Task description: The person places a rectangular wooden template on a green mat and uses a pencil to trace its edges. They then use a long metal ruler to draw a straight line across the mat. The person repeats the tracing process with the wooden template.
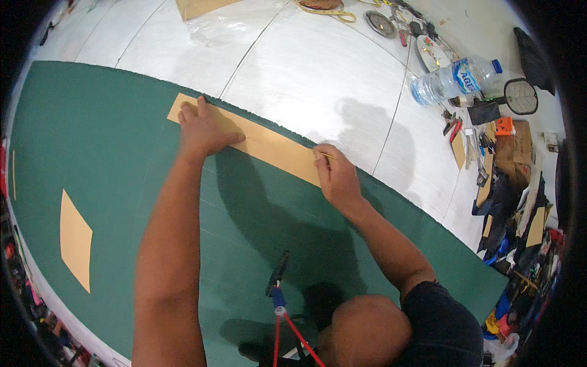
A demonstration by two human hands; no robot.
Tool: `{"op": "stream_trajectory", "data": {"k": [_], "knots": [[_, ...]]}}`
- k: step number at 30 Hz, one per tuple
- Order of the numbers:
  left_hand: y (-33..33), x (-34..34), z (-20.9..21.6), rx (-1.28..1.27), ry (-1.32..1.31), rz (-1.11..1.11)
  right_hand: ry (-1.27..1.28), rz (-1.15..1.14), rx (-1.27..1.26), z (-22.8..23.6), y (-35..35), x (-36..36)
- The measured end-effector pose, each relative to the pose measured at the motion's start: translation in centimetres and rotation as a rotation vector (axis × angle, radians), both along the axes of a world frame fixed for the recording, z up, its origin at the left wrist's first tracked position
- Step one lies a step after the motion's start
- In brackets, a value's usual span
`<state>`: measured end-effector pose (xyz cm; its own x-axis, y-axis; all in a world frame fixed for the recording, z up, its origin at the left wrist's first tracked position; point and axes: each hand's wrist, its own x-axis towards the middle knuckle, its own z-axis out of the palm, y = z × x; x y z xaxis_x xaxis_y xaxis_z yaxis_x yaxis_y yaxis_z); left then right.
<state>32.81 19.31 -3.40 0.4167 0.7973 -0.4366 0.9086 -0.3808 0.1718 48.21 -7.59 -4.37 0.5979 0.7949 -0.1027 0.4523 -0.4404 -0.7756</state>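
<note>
A long tan cardboard strip (278,145) lies slantwise along the far edge of a dark green sheet (110,153). Faint marks show near its middle. Pressing on the strip's left part is my left hand (205,129), its fingers and thumb spread. At the right end, my right hand (337,174) pinches a thin, light-coloured stick like a pencil (324,154), its point close to the strip's far edge. The fingers partly cover this stick and the strip's right end. A separate tan cardboard piece (76,244) lies on the sheet at the left.
White floor tiles (306,67) border the sheet's far side. A clear water bottle (449,81) lies on its side at the upper right, near pliers (452,127), other tools and a racket-shaped device (521,96). Red straps (296,336) hang at the bottom. Assorted clutter lines the right side.
</note>
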Motion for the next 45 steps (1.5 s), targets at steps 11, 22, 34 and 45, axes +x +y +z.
{"op": "stream_trajectory", "data": {"k": [11, 22, 34, 45], "knots": [[0.4, -0.1, -0.4, 0.025, 0.027, -0.024, 0.102, -0.165, -0.034, -0.5, -5.2, 1.4], [0.4, -0.3, -0.4, 0.024, -0.009, -0.033, 0.103, -0.191, 0.048, -0.9, -6.2, 1.3], [0.2, -0.2, 0.0, -0.022, -0.056, 0.005, 0.423, -0.490, 0.321, -1.5, -6.1, 0.5], [-9.8, -15.4, 0.4, 0.150, -0.006, 0.029, 0.224, 0.127, 0.245, -1.4, -12.9, -4.5]]}}
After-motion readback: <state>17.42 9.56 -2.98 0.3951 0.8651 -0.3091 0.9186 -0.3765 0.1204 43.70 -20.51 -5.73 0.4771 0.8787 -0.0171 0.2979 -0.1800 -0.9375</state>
